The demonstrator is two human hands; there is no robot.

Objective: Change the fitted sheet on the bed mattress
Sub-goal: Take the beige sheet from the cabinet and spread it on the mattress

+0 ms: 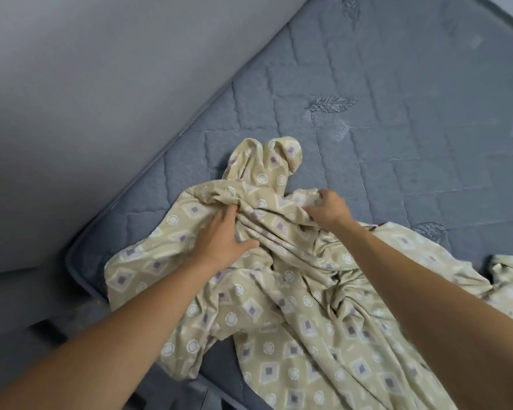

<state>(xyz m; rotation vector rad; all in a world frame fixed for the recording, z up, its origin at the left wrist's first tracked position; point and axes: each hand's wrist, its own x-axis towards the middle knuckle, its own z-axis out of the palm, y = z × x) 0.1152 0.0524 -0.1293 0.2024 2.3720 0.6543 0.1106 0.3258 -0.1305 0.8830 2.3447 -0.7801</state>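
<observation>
Fitted sheet bunched on bare mattress, both hands engaged.

The beige patterned fitted sheet [279,291] lies crumpled on the quilted grey mattress [397,128], covering it from centre toward 5 o'clock; the mattress corner sits at 8 o'clock against the grey wall [101,84]. The left hand [222,238], reaching toward 12 o'clock, rests on the sheet with fingers sunk into a fold; whether it grips, I cannot tell. The right hand [328,210], at 1 o'clock from it, has fingers curled around a gathered ridge of sheet.

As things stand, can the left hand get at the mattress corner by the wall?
Probably yes: the left hand rests on the sheet close by the mattress corner, which lies bare with nothing between them.
</observation>
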